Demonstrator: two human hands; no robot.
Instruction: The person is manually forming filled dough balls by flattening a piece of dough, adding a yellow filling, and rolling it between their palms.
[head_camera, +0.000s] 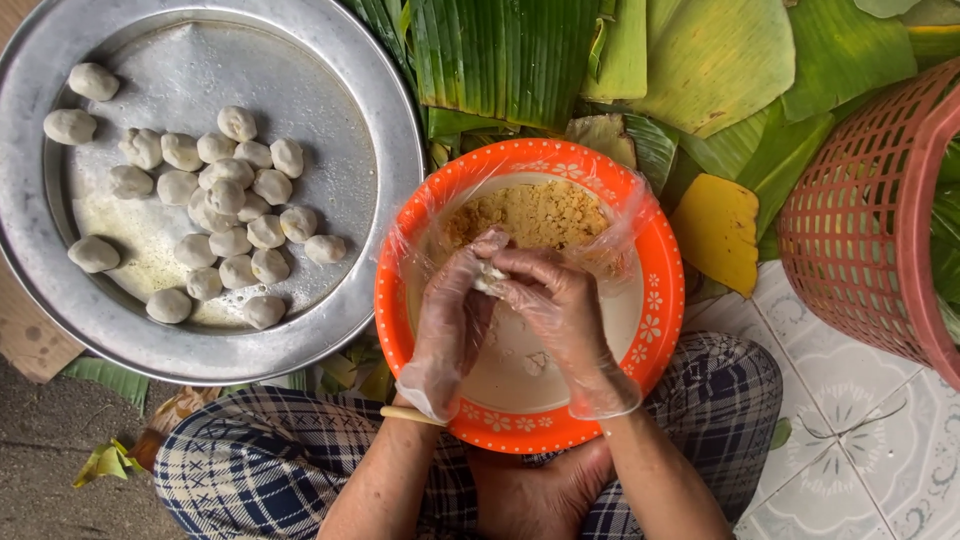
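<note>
L hand + R hand: both grips closed round dough lump, pinched betw fingers | held over orange bowl so bits fall in | crumb filling close behind | done balls on metal tray, kept apart

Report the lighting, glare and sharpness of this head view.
Head view: soft, even daylight with faint shadows; a dull sheen on the round metal tray and on the clear plastic gloves covering the left hand and right hand; sharp focus throughout, slight wide-angle curving at the red plastic basket.
</note>
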